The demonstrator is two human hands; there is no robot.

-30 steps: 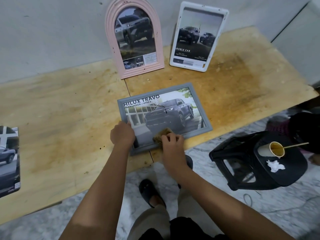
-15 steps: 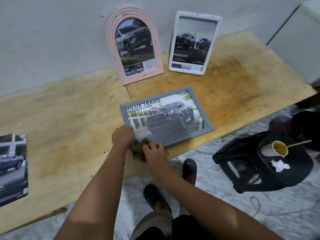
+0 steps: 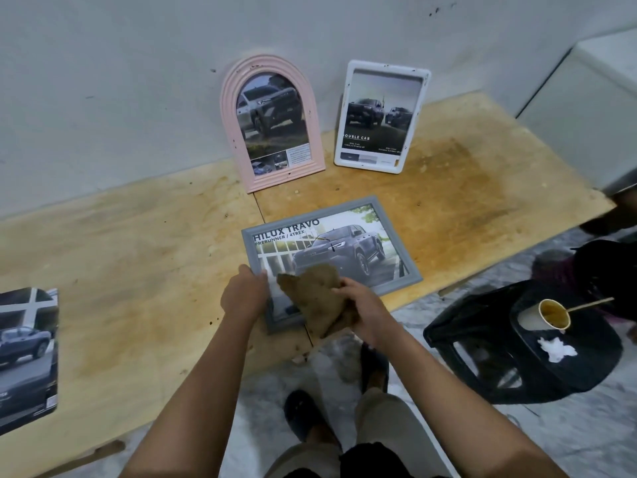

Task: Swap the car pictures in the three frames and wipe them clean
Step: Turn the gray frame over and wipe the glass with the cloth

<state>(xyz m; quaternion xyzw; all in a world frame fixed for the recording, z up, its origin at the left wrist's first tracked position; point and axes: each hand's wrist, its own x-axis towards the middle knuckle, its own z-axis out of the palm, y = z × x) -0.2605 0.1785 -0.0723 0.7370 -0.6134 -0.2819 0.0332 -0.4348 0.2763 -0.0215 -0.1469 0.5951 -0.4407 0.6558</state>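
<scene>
A grey frame [image 3: 386,215] with a dark pickup picture lies flat near the front edge of the wooden table [image 3: 138,270]. My left hand [image 3: 244,294] grips its near-left corner. My right hand [image 3: 362,310] holds a brown cloth [image 3: 315,298] bunched and lifted over the frame's near edge, hiding that part of the picture. A pink arched frame [image 3: 229,108] and a white frame [image 3: 344,132] lean upright against the wall behind, each with a car picture in it.
A loose car picture [image 3: 27,353] lies at the table's left end. To the right, on the floor, a black stool [image 3: 517,357] carries a paper cup [image 3: 551,313] with a stick and a crumpled tissue [image 3: 556,350]. My feet are below the table edge.
My right hand slid the cloth left along the frame's near edge, then lifted it off the glass with the cloth hanging looser. My left hand stayed at the near-left corner.
</scene>
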